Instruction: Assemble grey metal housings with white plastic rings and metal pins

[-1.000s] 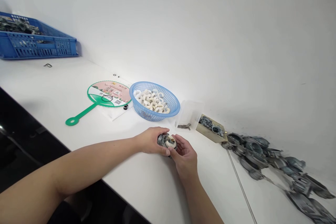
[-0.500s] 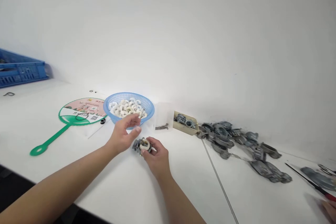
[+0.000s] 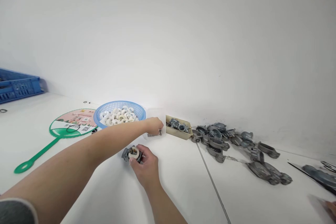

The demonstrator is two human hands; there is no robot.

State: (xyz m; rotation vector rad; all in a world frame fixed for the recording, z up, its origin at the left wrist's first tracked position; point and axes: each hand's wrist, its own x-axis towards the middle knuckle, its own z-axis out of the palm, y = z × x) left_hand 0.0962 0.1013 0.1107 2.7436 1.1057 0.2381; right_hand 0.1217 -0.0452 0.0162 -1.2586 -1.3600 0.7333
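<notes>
Grey fitting (image 3: 132, 154) with its white ring sits near centre on the table (image 3: 183, 196), right hand (image 3: 145, 166) curled over it, fingers clamped on its body. Left hand (image 3: 154, 126) stretches far across, fingertips pinched on metal pins (image 3: 151, 134), wedged between blue basket (image 3: 119, 106) and cardboard box (image 3: 172, 131). Bare tabletop lies right, up to a thin rod (image 3: 211, 182).

Sleeve: grey sleeve (image 3: 14, 213), plain fabric, rounded hem on the left upper arm.
Forearms: both bare along their visible length.
Hands: left hand (image 3: 154, 126) and right hand (image 3: 145, 168), ungloved.
</notes>
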